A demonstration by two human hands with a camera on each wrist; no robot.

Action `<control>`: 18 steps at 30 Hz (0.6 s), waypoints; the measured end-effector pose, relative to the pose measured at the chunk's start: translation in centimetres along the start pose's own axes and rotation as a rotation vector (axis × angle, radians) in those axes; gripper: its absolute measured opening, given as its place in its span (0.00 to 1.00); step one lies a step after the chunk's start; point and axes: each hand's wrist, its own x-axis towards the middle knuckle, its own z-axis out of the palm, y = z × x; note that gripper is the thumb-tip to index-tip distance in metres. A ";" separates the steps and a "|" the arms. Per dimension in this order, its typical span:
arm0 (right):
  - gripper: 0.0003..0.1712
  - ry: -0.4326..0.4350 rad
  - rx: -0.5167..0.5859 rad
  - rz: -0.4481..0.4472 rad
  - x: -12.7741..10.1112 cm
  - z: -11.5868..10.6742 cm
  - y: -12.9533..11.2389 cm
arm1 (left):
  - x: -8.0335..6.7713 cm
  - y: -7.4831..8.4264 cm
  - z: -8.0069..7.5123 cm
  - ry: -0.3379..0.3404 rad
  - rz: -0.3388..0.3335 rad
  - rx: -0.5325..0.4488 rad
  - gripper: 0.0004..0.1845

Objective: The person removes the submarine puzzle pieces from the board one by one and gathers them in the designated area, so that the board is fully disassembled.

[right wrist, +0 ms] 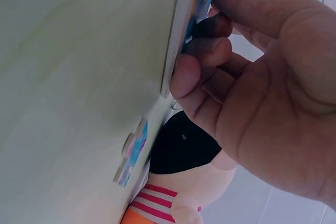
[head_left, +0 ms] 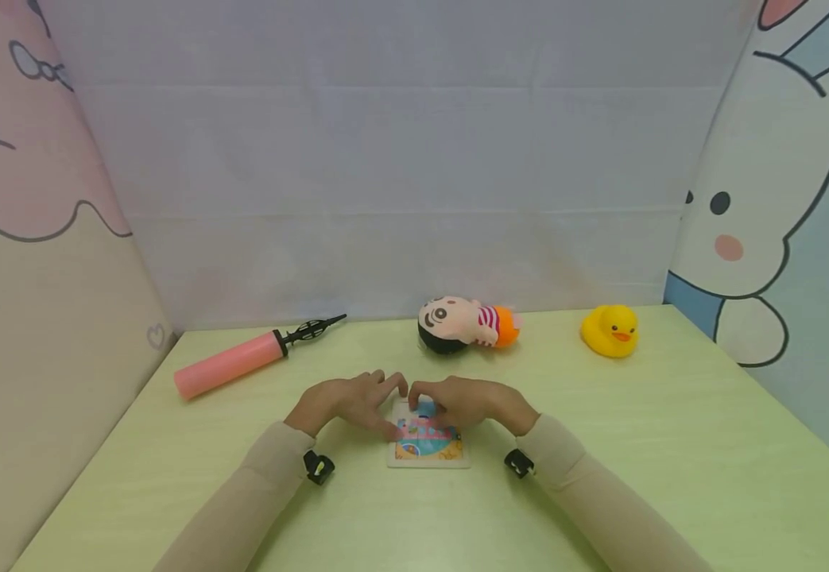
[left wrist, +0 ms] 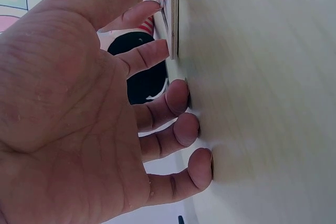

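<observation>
A small jigsaw puzzle board [head_left: 427, 462] with a colorful picture lies flat on the table, its upper part partly covered by the hands. On its left side, my left hand [head_left: 360, 401] has its thumb by the board's edge, with loosely bent fingers; several fingertips [left wrist: 189, 129] touch the tabletop. My right hand [head_left: 467, 400] reaches over the upper right with curled fingers and seems to pinch a blue puzzle piece [head_left: 425, 407] against the board; its exact grip is partly hidden. A loose puzzle piece [right wrist: 134, 153] lies beyond the board in the right wrist view.
At the back lie a pink hand pump [head_left: 231, 365] with a black nozzle, a doll [head_left: 467, 322] with black hair and orange bottoms, and a yellow rubber duck [head_left: 610, 330]. A pale wall [head_left: 414, 159] rises behind the table [head_left: 414, 524]; printed panels flank both sides.
</observation>
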 end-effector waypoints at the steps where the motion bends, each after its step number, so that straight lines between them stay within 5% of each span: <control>1: 0.16 0.001 0.003 0.001 0.0 0.0 0.0 | 0.0 0.0 0.0 0.001 0.002 0.002 0.30; 12: 0.19 0.030 -0.017 -0.055 -0.2 -0.3 -0.2 | -0.1 0.1 -0.1 -0.010 -0.015 0.015 0.30; 18: 0.17 0.074 -0.083 -0.006 -0.2 -0.1 -0.4 | 0.0 0.2 0.0 -0.010 -0.011 0.018 0.30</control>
